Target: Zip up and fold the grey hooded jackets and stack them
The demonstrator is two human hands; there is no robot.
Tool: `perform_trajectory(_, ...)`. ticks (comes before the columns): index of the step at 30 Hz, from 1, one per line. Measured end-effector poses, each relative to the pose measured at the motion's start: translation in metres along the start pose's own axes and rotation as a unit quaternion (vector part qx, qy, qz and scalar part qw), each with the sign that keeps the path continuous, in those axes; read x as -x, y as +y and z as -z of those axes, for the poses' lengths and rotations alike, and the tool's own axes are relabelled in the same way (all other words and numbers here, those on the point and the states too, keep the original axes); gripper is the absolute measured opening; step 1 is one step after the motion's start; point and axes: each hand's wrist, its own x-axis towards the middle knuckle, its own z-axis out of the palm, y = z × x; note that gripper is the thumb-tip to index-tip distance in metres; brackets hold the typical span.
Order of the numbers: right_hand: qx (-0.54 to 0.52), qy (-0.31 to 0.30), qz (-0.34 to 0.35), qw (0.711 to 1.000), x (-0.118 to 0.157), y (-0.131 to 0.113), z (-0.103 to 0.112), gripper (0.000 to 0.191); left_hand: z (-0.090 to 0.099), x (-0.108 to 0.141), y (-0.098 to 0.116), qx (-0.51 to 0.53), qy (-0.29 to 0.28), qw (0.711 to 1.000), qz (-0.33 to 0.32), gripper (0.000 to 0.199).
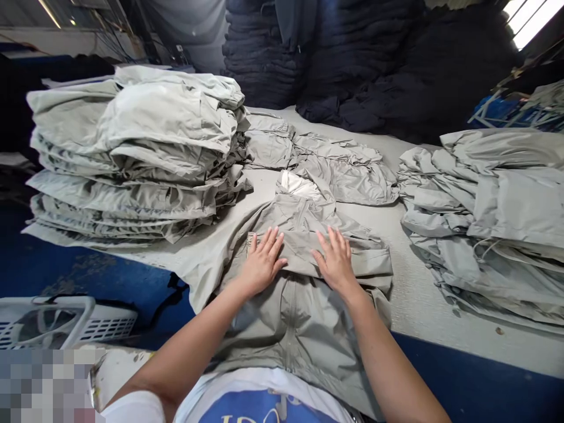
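Observation:
A grey-green zip jacket (291, 317) lies front up on the table before me, its collar with a white lining pointing away and its lower part reaching over the near edge to my body. One sleeve is folded across the chest. My left hand (263, 261) rests flat on that sleeve, left of the zip, fingers spread. On the right of the zip, my right hand (335, 258) presses flat on the folded sleeve too, fingers apart. Neither hand grips the cloth. The other sleeve spreads out to the left, toward the table's edge.
A tall pile of folded jackets (136, 158) stands at the left, another garment pile (506, 229) at the right. Folded garments (343, 167) lie beyond the collar. Dark garment stacks (365, 59) rise behind. A white plastic basket (106, 320) is below the table (423, 294) at left.

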Motion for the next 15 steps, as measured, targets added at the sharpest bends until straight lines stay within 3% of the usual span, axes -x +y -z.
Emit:
perform_trajectory(3, 0.021, -0.059, 0.012, 0.998, -0.005, -0.009, -0.018, 0.057, -0.018, -0.001, -0.01, -0.015, -0.042, 0.999, 0.023, 0.065)
perform_trajectory(5, 0.022, -0.09, 0.011, 0.996, -0.006, -0.005, -0.025, 0.058, -0.017, 0.0, -0.015, -0.008, -0.056, 0.998, 0.025, 0.064)
perform_trajectory(7, 0.008, -0.103, 0.013, 0.995, -0.005, 0.004, -0.025, 0.059, -0.004, 0.005, -0.015, -0.005, -0.053, 0.998, 0.017, 0.062)
perform_trajectory(10, -0.031, -0.085, 0.011, 0.996, 0.001, 0.015, -0.021, 0.059, 0.028, 0.017, -0.016, -0.05, 0.01, 0.999, 0.014, 0.061)
perform_trajectory(13, -0.085, -0.044, 0.023, 0.995, 0.007, 0.017, -0.018, 0.061, 0.058, 0.028, -0.029, -0.112, 0.088, 0.988, 0.067, 0.065)
perform_trajectory(15, -0.125, -0.032, 0.044, 0.991, 0.01, 0.011, -0.018, 0.062, 0.072, 0.033, -0.041, -0.154, 0.102, 0.976, 0.114, 0.064)
